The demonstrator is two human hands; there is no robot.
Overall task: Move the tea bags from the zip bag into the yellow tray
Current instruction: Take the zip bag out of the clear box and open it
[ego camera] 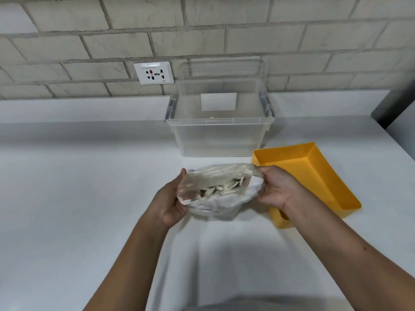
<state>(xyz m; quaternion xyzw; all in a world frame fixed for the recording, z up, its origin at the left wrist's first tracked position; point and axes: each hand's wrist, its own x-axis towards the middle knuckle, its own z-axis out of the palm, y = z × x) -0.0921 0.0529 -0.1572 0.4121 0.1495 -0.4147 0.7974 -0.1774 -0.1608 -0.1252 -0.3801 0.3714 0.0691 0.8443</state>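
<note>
Both hands grip the zip bag point(221, 189) over the tabletop point(89, 176): left hand point(174, 202) clasps one end, right hand point(277, 187) pinches the other, mouth spread. Tea bags point(221, 188) sit inside; the tray point(314, 176), just right, looks empty. Best I swing over it and tip slowly, mouth wide.

The zip bag point(224, 203), tea bags point(215, 190) inside, is held between your left hand point(173, 198) and right hand point(278, 187) over the desk point(89, 187). The tray point(314, 176) lies just right. Behind stands the bin point(220, 140), seemingly touching the tray, a wall socket point(153, 72) to its left.
</note>
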